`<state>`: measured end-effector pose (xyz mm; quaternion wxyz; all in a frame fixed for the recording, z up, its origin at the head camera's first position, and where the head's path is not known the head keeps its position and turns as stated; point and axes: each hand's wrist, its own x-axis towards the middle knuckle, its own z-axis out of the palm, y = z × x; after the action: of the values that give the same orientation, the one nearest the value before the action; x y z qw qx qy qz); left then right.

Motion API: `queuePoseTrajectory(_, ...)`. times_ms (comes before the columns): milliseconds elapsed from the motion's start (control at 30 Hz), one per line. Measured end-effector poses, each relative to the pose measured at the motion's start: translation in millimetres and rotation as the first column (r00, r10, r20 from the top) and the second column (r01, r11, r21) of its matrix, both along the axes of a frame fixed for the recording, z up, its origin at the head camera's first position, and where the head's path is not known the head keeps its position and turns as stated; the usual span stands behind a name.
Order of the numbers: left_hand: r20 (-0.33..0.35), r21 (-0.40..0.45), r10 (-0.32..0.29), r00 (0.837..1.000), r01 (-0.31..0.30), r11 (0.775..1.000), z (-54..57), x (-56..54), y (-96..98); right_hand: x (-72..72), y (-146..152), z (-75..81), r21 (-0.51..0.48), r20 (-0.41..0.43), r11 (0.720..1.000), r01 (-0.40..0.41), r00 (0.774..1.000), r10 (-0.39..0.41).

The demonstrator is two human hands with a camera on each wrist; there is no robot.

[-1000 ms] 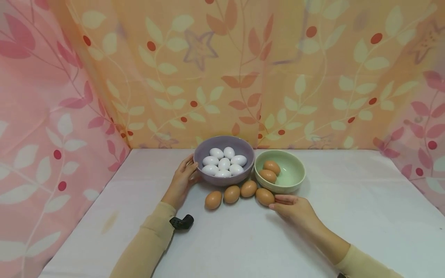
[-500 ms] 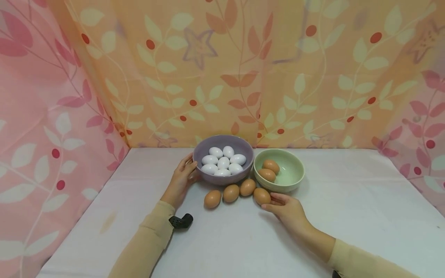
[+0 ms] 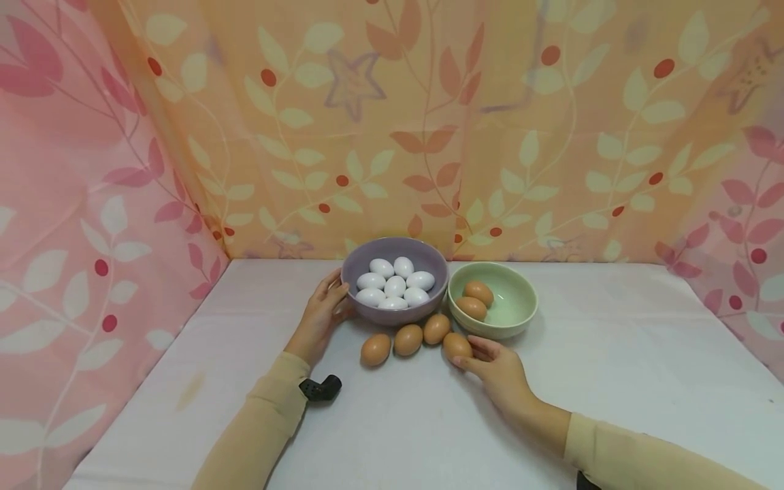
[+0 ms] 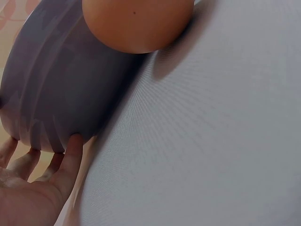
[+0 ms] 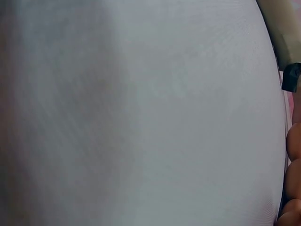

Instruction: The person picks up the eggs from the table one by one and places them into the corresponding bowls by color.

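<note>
In the head view my left hand (image 3: 321, 309) rests its fingertips against the left outer wall of a purple bowl (image 3: 413, 247) that holds several white eggs. The left wrist view shows the fingers (image 4: 73, 157) extended to the bowl's side. My right hand (image 3: 502, 374) holds a brown egg (image 3: 456, 348) on the table between thumb and fingers, at the right end of a curved row of brown eggs. Right beside it in the row lies another brown egg (image 3: 437, 329). In the right wrist view the right hand is only a dark blur at the left edge, if shown at all.
A green bowl (image 3: 514, 306) with two brown eggs (image 3: 474, 303) stands right of the purple one, close behind the held egg. Two more brown eggs (image 3: 408, 339) lie before the purple bowl. The white-covered table (image 3: 392, 435) meets a floral curtain (image 3: 392, 136) at the back.
My right hand and the brown egg in it have slid left along the table, up to the neighbouring egg. The left hand and both bowls have stayed in place.
</note>
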<state>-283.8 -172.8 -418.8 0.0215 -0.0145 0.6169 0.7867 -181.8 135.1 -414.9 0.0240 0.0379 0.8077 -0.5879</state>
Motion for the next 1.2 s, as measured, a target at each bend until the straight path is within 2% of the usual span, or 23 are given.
queuePoseTrajectory(267,0.000,-0.003,-0.003,1.000,0.003,1.000,-0.9,-1.1,-0.6,-2.3,-1,0.2,0.004,0.013,1.000,0.017,1.000,-0.017)
queuePoseTrajectory(533,0.003,0.017,0.001,1.000,-0.001,1.000,-2.5,-1.0,-1.1,3.3,2,3.2,-0.021,0.038,1.000,0.018,0.999,-0.017)
queuePoseTrajectory(767,-0.011,0.005,-0.010,1.000,0.010,1.000,-1.3,-0.2,-0.9,6.9,5,21.4,-0.015,0.006,1.000,0.008,1.000,-0.008)
queuePoseTrajectory(967,-0.010,0.006,-0.001,1.000,0.001,1.000,0.0,0.4,0.0,4.4,12,38.9,-0.035,-0.020,0.999,0.000,1.000,0.000)
queuePoseTrajectory(1200,-0.022,-0.007,-0.015,1.000,0.015,1.000,-2.1,-1.7,-0.7,-3.5,25,67.3,-0.050,-0.038,0.998,0.023,0.999,-0.025)
